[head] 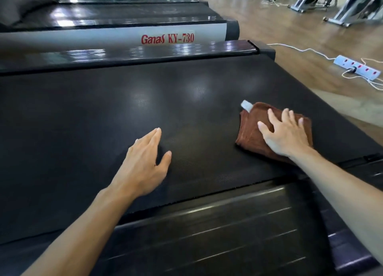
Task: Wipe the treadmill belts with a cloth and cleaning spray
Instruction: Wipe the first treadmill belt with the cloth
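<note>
- One left hand (143,161) lies flat on the black treadmill belt (83,120), fingers straight and together, thumb spread, holding nothing.
- One right hand (287,134) presses down with fingers spread wide on one folded brown cloth (251,136), near the belt's right edge; a white tag (246,105) sticks out at the cloth's far corner.
- One white power strip (357,67) lies on the wooden floor (290,27), far right.

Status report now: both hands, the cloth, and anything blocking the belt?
Right hand flat, pressing brown cloth near belt's right end. Left hand open, fingers straight, over bare belt. No spray bottle in view. Nothing blocking belt.
</note>
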Motion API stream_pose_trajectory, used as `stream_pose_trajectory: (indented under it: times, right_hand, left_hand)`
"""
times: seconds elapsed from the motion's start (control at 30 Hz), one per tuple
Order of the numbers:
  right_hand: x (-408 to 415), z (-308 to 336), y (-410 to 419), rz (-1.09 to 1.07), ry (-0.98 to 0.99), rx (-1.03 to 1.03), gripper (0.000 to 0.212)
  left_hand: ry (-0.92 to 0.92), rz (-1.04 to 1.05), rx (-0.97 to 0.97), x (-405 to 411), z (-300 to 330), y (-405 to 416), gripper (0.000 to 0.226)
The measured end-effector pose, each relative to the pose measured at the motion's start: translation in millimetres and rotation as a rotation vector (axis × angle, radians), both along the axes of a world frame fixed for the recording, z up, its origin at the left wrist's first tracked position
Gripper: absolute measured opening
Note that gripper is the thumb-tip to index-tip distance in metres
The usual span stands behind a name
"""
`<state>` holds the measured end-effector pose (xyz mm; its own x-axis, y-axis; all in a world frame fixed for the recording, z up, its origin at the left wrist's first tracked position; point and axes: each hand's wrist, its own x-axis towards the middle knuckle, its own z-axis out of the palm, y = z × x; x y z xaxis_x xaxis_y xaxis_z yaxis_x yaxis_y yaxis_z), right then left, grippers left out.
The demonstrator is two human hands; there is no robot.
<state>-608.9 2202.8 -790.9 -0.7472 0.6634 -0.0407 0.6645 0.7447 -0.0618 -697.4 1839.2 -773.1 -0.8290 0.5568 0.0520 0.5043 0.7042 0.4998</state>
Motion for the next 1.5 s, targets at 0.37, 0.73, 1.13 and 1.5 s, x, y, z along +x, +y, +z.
stream_pose_trajectory:
  times: [0.37,0.73,1.13,1.5]
  right_hand:
    - [-22.4,9.2,-107.6,0.319,-0.074,-0.119,0.108]
    - [-10.6,17.4,-93.1,0.372,-0.171,-0.200,0.138]
    - [8.6,2.4,-132.7,0.484,0.193,-0.150,0.100]
    - [16.4,18.8,-148.0,0.539,0.494,-0.019,0.064]
  left_hand:
    - [0.072,-0.021,-0.057,-0.2,5.2,7.3,0.071]
    - [0.141,0.017,-0.004,-7.6,-6.1,-36.3,0.064]
    - [0.120,0.015,-0.046,-2.3,7.5,-24.3,0.065]
    - [0.325,0.049,-0.117,29.5,21.8,-20.4,0.091]
